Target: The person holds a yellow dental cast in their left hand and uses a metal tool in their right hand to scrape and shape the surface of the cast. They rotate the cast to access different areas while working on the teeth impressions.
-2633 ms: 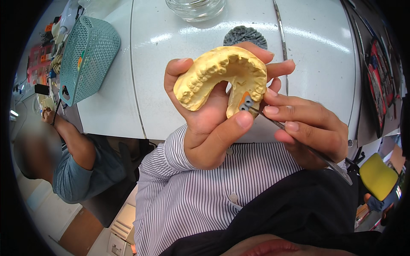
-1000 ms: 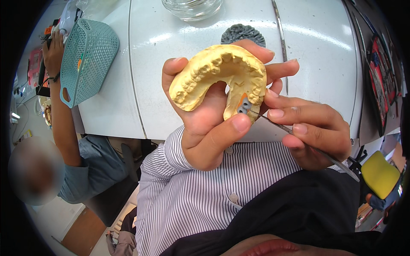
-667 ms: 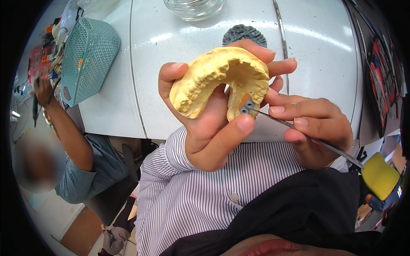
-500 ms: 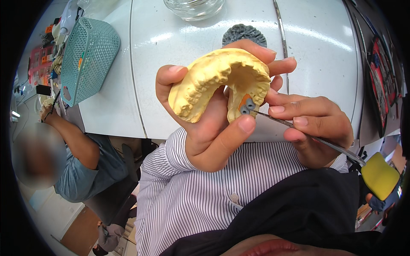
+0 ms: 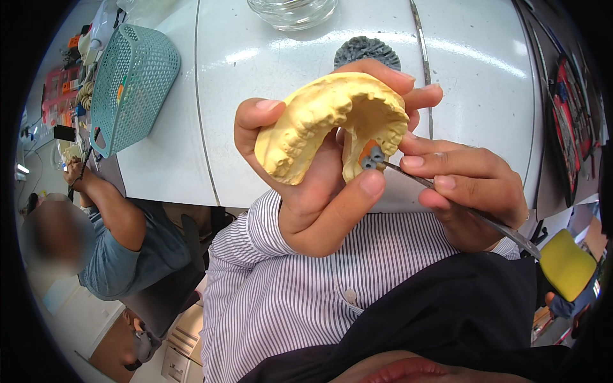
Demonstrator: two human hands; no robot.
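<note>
My left hand point(image 5: 319, 217) is closed around a yellow plaster dental model point(image 5: 297, 131), held up above my lap at the table's near edge. The teeth of the arch face up toward me. Near one end of the arch sit small grey ring-like pieces point(image 5: 371, 157) beside an orange patch point(image 5: 366, 150). My left thumb presses close beside them. My right hand point(image 5: 476, 182) pinches a thin metal dental hand tool point(image 5: 476, 216). Its tip meets the model right at the grey pieces; whether it touches them or the plaster, I cannot tell.
A dark grey ridged round piece point(image 5: 367, 53) lies on the white table point(image 5: 255, 83) behind the model. Beyond it stands a clear glass bowl point(image 5: 294, 13). A teal perforated basket point(image 5: 137, 86) is at the left, near a seated co-worker point(image 5: 137, 236). A tool case point(image 5: 568, 121) lies right.
The dental model and both hands have shifted very slightly to the right. My right hand's tool has tilted a little, its tip still at the grey pieces. The co-worker's arms have moved.
</note>
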